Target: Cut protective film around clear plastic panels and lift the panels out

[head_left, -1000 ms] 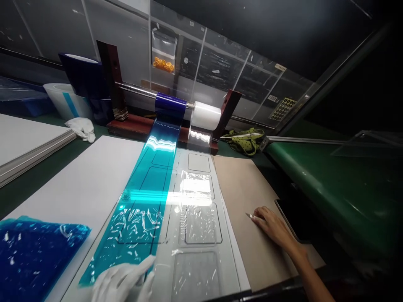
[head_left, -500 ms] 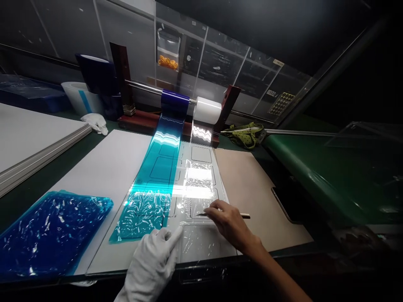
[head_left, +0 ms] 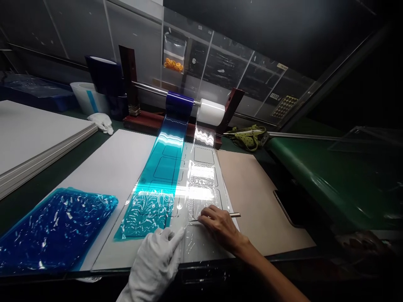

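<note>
One bare right hand (head_left: pixel 220 225) pinches slim knife (head_left: pixel 235 215); gloved left hand (head_left: pixel 155 255) half-curled, hold unclear. Clear film (head_left: pixel 203 179) — probably limp, slippery — best taken by edges.

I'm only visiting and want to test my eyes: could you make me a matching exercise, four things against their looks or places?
Column one:
1. Left hand
2. Right hand
3. Small pouch
4. Phone

Column two:
A. Yellow-green with dark dots
B. Bare, holding a slim pointed tool
C. Dark, at the right edge of the brown board
D. Gloved in white

Right pairs: 1-D, 2-B, 3-A, 4-C.
</note>
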Tool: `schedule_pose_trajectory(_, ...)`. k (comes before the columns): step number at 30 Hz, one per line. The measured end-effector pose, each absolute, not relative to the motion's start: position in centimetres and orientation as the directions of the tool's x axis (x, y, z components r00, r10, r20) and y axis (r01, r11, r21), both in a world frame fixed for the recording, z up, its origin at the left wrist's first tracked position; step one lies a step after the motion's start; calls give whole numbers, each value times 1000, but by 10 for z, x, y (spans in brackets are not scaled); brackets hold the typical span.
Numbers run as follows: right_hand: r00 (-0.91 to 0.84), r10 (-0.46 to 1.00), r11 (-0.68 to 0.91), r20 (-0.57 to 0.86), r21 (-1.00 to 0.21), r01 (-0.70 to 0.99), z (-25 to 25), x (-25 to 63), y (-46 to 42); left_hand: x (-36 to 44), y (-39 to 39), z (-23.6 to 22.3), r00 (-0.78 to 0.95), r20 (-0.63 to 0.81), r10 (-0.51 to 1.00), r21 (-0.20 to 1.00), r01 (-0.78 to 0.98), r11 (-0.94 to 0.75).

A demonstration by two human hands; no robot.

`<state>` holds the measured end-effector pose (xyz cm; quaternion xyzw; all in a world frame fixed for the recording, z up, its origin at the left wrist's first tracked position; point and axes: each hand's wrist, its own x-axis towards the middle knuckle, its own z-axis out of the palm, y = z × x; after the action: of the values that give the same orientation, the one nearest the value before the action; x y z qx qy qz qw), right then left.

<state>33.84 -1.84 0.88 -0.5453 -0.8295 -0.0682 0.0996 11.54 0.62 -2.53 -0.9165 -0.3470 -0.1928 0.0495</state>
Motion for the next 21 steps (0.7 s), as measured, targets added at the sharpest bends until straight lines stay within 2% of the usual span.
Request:
schedule_pose_trajectory(3, -376, 895, 386, 241, 6, 923, 11, 358, -34, 109, -4, -31, 659, 500, 562, 116, 592, -798)
schedule_pose_trajectory(9, -319, 932, 314, 171, 57, 948, 15, 396, -63, 106, -28, -51, 621, 677, 396, 88, 466, -880)
schedule_pose_trajectory(13, -279, 945, 275, 173, 47, 960, 21, 416, -80, 111, -27, -45, 529, 754, 390, 165, 421, -892)
schedule_pose_trajectory(15, -173, 965, 185, 199, -45, 982, 25, 422, -87, 112, -25, -39, 504, 782, 367, 156, 411, -898)
schedule_pose_trajectory(17, -50, 975, 95, 216, -205, 974, 30, 421, -92, 113, -24, -32, 486, 810, 327, 106, 428, -898)
schedule_pose_trajectory(19, 19, 977, 61, 211, -364, 929, 33, 416, -93, 114, -25, -26, 477, 831, 286, 41, 460, -887)
schedule_pose_trajectory(21, 29, 977, 73, 211, -457, 886, 36, 406, -89, 115, -26, -19, 476, 844, 247, -9, 474, -881)
